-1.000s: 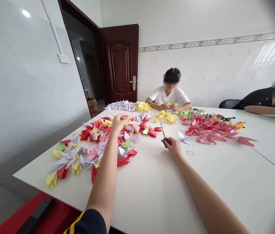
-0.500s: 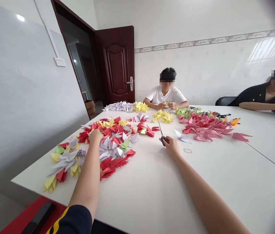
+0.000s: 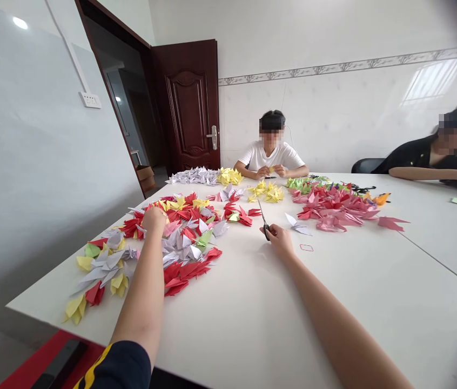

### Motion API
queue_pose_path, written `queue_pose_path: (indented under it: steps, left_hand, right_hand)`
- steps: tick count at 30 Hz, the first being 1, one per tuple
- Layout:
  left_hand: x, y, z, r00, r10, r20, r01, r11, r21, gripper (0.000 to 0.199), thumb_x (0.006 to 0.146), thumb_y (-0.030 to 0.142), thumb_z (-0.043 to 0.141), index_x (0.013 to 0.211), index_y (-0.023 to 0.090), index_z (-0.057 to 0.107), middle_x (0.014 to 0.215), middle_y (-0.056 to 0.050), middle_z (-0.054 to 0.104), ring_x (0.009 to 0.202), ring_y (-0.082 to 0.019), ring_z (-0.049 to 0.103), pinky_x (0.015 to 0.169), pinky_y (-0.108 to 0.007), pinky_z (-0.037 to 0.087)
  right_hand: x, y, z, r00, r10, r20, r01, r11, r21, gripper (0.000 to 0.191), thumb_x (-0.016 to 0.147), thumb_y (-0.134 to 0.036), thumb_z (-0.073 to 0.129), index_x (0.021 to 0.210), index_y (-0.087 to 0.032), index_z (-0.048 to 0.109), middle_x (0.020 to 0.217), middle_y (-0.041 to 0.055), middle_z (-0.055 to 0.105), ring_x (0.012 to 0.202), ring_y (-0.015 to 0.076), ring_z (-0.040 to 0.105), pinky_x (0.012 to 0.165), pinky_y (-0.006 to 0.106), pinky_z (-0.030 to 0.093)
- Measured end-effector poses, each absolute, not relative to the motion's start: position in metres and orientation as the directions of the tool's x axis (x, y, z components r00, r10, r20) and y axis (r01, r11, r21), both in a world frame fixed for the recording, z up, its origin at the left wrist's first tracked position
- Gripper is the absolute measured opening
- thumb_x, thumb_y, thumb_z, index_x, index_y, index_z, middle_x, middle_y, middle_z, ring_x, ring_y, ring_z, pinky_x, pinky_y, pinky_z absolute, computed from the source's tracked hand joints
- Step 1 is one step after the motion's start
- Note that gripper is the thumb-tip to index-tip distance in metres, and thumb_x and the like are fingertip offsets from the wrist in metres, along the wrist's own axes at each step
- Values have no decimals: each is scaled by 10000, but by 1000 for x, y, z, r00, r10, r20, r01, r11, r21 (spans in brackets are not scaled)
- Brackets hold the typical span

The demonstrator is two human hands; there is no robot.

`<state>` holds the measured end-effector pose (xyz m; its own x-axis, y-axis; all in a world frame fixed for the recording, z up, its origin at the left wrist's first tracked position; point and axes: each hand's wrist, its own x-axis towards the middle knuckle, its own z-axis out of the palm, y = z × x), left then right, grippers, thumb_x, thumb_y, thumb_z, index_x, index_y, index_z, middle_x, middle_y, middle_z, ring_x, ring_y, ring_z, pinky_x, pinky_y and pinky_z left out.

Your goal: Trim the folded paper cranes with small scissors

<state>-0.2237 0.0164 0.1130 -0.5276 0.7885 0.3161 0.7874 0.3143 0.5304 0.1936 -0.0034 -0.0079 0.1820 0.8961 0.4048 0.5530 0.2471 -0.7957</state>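
Note:
My right hand point(image 3: 279, 240) is closed on the black handles of a pair of scissors point(image 3: 266, 229), whose blades point away from me above the white table. My left hand point(image 3: 155, 220) reaches into a large pile of folded paper pieces point(image 3: 188, 237) in red, white, yellow, pink and green. Its fingers are mostly hidden behind the back of the hand and among the paper, so what it holds, if anything, cannot be made out. A white folded piece point(image 3: 298, 225) lies just beyond and to the right of my right hand.
Pink folded pieces point(image 3: 334, 208) lie at the right, yellow ones point(image 3: 267, 191) ahead. Across the white table point(image 3: 228, 335), a person in a white shirt point(image 3: 270, 156) handles something small and yellow. Another person in black point(image 3: 415, 154) leans on the table at the right.
The whole view has shifted slightly, with the scene a little further left. My right hand still holds the scissors, and my left hand stays at the pile.

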Motion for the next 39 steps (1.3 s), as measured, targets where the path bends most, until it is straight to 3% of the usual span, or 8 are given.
queue_pose_path:
  steps: [5, 8, 10, 15, 22, 27, 34, 39]
  left_hand:
    - [-179, 10, 144, -421, 731, 538, 753, -48, 656, 164, 842, 270, 622, 929, 161, 709, 932, -58, 723, 858, -177, 660, 798, -272, 512]
    - [-129, 10, 143, -256, 762, 595, 544, -395, 740, 135, 795, 238, 651, 867, 152, 726, 883, -58, 737, 814, -177, 672, 755, -268, 522]
    - [-91, 10, 130, -151, 795, 588, 468, -467, 751, 123, 809, 246, 635, 826, 158, 720, 827, -50, 732, 768, -175, 667, 719, -268, 512]
    - [-10, 4, 63, 6, 842, 540, 518, -465, 718, 128, 881, 224, 560, 856, 180, 677, 782, -37, 702, 699, -160, 626, 653, -253, 451]
    - [19, -9, 11, 248, 795, 553, 720, -533, 444, 133, 866, 134, 557, 852, 202, 671, 850, -40, 693, 892, -197, 608, 811, -308, 430]
    - [16, -2, 7, 336, 840, 426, 701, -525, 483, 82, 817, 175, 645, 873, 174, 706, 943, -74, 699, 969, -224, 595, 840, -320, 473]
    - [18, -1, -1, 404, 826, 393, 605, -563, 563, 341, 885, 471, 580, 1069, 230, 735, 1318, -93, 614, 1258, -262, 524, 1079, -406, 413]
    - [17, 1, 0, 436, 827, 356, 548, -557, 623, 509, 943, 547, 401, 873, 197, 764, 1484, -78, 479, 1380, -273, 430, 1139, -390, 360]
  right_hand:
    - [193, -4, -7, 192, 898, 397, 546, 238, -803, 610, 732, -793, 544, 599, -217, 394, 539, -41, 367, 548, 118, 265, 483, 251, 206]
    - [193, -4, -7, 200, 895, 399, 548, 235, -803, 595, 737, -777, 555, 600, -217, 406, 527, -41, 379, 528, 115, 287, 481, 250, 217]
    - [193, -5, -6, 202, 902, 381, 530, 227, -817, 587, 735, -772, 560, 607, -217, 418, 517, -39, 408, 494, 111, 322, 475, 249, 243]
    - [194, -8, -2, 201, 934, 295, 395, 198, -897, 573, 751, -771, 544, 652, -211, 472, 559, -11, 534, 413, 112, 425, 451, 255, 335]
    - [195, -7, 2, 203, 941, 269, 307, 200, -930, 579, 737, -770, 564, 649, -202, 495, 597, 10, 581, 403, 110, 473, 427, 248, 351]
    - [196, -5, 0, 182, 945, 270, 323, 202, -924, 573, 735, -762, 572, 639, -202, 495, 587, 10, 583, 405, 115, 486, 430, 248, 353]
    - [199, -1, -6, 135, 950, 280, 380, 212, -900, 502, 694, -684, 659, 642, -200, 533, 574, 4, 591, 435, 133, 524, 463, 252, 381]
    - [199, -2, -5, 140, 956, 259, 377, 190, -906, 452, 719, -639, 649, 677, -195, 572, 617, 18, 624, 452, 135, 532, 483, 258, 402]
